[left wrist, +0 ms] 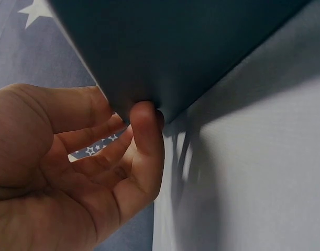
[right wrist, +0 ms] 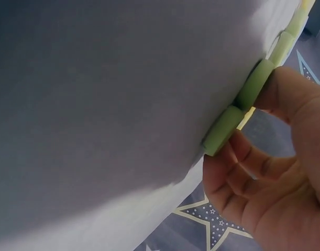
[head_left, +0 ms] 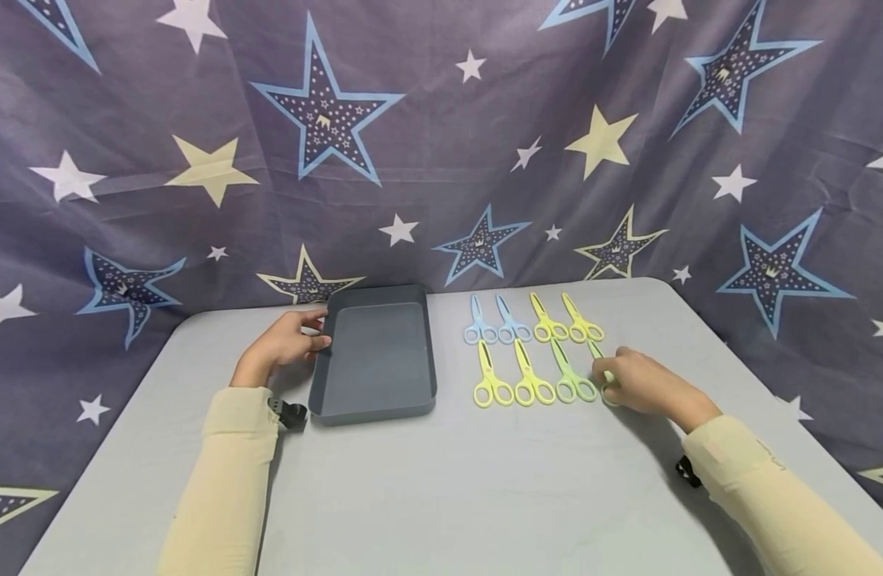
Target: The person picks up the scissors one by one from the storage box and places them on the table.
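Observation:
My left hand (head_left: 286,342) is at the left side of a dark grey rectangular tray (head_left: 432,352), gripping its wall. The left wrist view shows a fingertip pressed on the outer face of the tray (left wrist: 165,52), with other fingers at the rim. At the right, my right hand (head_left: 639,380) pinches the handles of green scissors (right wrist: 222,130), which lie flat with blades pointing away from me; the hand covers part of the handles. Left of them lie other green scissors (head_left: 573,384), then yellow scissors (head_left: 531,384) and another yellow pair (head_left: 490,384).
Behind that row lie two blue scissors (head_left: 512,326), and two yellow scissors (head_left: 581,326) to their right. All sit on a pale table (head_left: 441,496) right of the tray. A dark curtain (head_left: 413,160) with stars hangs along the table's back edge.

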Demonstrator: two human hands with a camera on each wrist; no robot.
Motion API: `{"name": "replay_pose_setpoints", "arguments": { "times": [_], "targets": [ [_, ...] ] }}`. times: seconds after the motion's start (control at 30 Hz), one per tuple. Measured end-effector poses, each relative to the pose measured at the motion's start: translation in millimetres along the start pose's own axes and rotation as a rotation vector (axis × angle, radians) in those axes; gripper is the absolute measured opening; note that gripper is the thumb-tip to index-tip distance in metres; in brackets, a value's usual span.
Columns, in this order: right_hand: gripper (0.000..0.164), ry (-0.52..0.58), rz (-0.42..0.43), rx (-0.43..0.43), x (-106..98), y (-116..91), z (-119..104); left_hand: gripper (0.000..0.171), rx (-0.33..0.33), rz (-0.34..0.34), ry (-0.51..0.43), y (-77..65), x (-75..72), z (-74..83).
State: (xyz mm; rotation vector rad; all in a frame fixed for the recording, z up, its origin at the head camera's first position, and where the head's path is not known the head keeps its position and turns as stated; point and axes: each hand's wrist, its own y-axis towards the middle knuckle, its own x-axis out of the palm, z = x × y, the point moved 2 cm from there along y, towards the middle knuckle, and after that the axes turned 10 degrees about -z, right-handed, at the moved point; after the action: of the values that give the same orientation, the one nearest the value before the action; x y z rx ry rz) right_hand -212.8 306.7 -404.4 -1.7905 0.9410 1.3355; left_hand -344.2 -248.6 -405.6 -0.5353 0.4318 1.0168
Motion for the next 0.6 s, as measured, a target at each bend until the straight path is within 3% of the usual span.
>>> {"name": "replay_pose_setpoints", "arguments": {
  "times": [0.37, 0.6],
  "targets": [
    [0.017, -0.024, -0.032, 0.016, -9.5, 2.1, -5.1, 0.068, 0.008, -0.005, -0.004, 0.4, -1.4, -2.0],
    [0.023, -0.023, 0.031, 0.001, -24.4, 8.6, -23.0, 0.068, 0.011, 0.001, -0.005, 0.3, -1.2, -1.8]
  ]
}}
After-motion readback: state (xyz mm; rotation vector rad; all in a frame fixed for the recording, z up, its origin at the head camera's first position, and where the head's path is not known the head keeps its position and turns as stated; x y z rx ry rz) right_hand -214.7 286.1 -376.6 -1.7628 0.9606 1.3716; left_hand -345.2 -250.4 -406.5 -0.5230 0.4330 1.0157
